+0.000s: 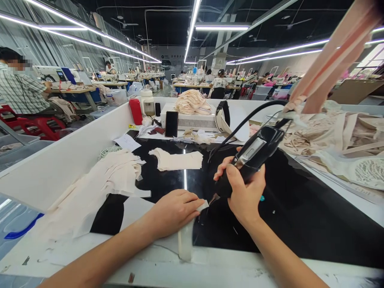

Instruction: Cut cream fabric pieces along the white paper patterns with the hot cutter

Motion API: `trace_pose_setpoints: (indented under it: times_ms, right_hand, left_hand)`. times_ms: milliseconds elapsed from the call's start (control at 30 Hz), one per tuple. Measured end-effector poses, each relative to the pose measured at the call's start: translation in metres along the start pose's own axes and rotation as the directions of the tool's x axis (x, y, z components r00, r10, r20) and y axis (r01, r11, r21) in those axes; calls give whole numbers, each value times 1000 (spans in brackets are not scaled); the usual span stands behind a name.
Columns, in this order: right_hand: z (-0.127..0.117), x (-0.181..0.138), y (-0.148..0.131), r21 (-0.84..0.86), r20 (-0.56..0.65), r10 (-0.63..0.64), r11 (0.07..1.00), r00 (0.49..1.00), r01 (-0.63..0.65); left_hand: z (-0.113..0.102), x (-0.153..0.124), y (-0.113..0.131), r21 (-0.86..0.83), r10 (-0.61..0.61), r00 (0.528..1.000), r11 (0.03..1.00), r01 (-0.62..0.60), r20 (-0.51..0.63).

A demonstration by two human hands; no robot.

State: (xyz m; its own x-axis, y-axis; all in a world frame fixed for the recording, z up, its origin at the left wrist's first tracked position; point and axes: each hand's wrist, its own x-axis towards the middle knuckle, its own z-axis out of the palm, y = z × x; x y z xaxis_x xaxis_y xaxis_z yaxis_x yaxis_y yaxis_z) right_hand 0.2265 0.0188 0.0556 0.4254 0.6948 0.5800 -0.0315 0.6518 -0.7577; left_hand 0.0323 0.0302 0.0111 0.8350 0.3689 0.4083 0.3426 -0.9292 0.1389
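My right hand (247, 192) is closed around a black corded hot knife (255, 154), its narrow metal tip pointing down and left. Just left of that tip, my left hand (177, 212) presses on a small pale fabric piece (204, 206) at its fingertips; the thumb is hidden. Beneath this hand a pale translucent strip (186, 242) runs to the front edge of the table. Beyond it lies a short stack of cream cut fabric (180, 160). To the left, a large pile of cream fabric pieces (105, 176) spreads over the table.
Pink fabric strips (333, 60) hang by the tool's cord. Beige straps and bra parts (339, 136) heap at the right. A phone (172, 124), red bottle (136, 111) and white box (192, 122) stand at the back. A low white wall (69, 160) borders the left. Several people sit farther off.
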Motion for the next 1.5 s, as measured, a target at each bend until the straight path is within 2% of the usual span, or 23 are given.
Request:
trace_pose_setpoints:
  times_ms: [200, 500, 900, 1233, 1500]
  right_hand:
    - [-4, -1, -3, -4, -8, 6, 1000, 1000, -6]
    - [5, 8, -7, 41, -79, -12, 999, 997, 15]
    - [22, 3, -2, 112, -19, 43, 993, 999, -41]
    - [22, 2, -2, 119, -30, 46, 992, 998, -42]
    - [23, -3, 0, 123, 10, 21, 992, 1000, -22]
  left_hand:
    - [-2, -4, 0, 24, 27, 999, 999, -27, -33]
    - [0, 0, 0, 119, 71, 997, 990, -71, 8]
    - [9, 2, 0, 125, 88, 995, 989, -83, -38]
    - [11, 0, 0, 147, 97, 995, 985, -92, -28]
    - [5, 2, 1, 179, 124, 991, 977, -115, -41]
